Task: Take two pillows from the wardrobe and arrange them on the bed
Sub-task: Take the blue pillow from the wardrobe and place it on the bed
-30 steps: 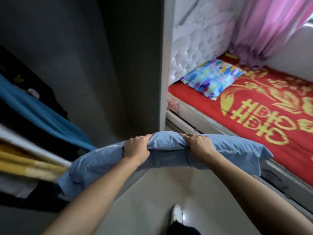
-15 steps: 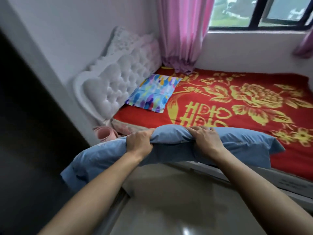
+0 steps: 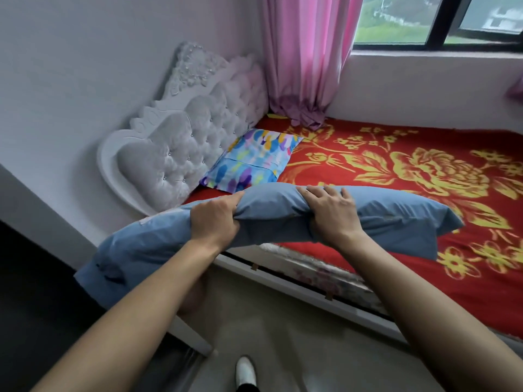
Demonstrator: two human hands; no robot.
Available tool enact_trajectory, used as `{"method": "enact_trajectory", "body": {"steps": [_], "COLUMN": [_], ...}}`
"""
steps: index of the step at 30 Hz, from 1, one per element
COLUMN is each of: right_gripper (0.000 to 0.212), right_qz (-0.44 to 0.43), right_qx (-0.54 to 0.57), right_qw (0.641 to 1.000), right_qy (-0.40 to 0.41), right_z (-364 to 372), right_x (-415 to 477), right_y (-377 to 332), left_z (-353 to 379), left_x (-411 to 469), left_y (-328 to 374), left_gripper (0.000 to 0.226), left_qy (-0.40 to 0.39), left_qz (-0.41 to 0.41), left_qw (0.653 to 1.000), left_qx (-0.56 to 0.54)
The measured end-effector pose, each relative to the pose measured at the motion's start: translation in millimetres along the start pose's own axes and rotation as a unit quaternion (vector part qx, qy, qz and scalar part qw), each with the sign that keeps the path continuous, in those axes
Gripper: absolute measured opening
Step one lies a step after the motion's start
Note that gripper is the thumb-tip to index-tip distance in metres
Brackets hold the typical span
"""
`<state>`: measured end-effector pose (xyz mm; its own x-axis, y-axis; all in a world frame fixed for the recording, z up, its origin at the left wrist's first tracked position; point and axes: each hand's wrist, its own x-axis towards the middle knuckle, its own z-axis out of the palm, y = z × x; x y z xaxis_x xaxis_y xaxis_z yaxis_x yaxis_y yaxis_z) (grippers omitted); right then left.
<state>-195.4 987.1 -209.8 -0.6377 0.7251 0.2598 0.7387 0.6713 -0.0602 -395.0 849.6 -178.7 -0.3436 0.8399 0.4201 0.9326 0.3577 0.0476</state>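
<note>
Two hands grip one blue pillow point(image 3: 396, 219) across the middle of the frame. Left hand point(image 3: 215, 222), centre-left, is clenched into a bunch of the pillow's upper edge; right hand point(image 3: 331, 210), centre-right, grasps the same edge with fingers draped over the top. Both bare forearms rise from the lower corners of the frame. The pillow is held in the air above the near edge of the bed point(image 3: 311, 274), sagging at both ends, its left end hanging toward the lower left over the floor point(image 3: 297, 349). A second, multicoloured pillow point(image 3: 252, 159) lies flat on the red and gold blanket point(image 3: 424, 171), just beside the tufted white headboard point(image 3: 181, 148) at centre left. A pink curtain point(image 3: 305, 58) hangs at upper centre, its hem touching the blanket, beside the window point(image 3: 441, 21) at upper right. One white shoe point(image 3: 245, 372) shows at the bottom edge.
</note>
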Motion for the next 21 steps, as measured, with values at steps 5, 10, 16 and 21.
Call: {"method": "enact_trajectory", "body": {"steps": [5,10,16,21], "right_gripper": [0.054,0.056,0.058,0.056], "right_qz": [-0.013,-0.022,0.008,0.034], "right_qx": [-0.005,-0.005,-0.006,-0.012], "right_qw": [1.0,0.999,0.999,0.999], "right_qy": [-0.011,-0.045,-0.052,-0.034], "right_z": [27,55,82,108], "right_x": [81,178,259,330], "right_y": [-21,-40,-21,17], "left_z": [37,76,123,169], "left_x": [58,138,229,311], "left_y": [-53,-109,-125,-120], "left_gripper": [0.059,0.048,0.05,0.048], "left_qy": [-0.01,-0.043,-0.073,-0.091], "left_qz": [0.001,-0.016,0.015,0.037], "left_qw": [1.0,0.999,0.996,0.993], "left_qx": [-0.006,-0.027,-0.044,-0.057]}}
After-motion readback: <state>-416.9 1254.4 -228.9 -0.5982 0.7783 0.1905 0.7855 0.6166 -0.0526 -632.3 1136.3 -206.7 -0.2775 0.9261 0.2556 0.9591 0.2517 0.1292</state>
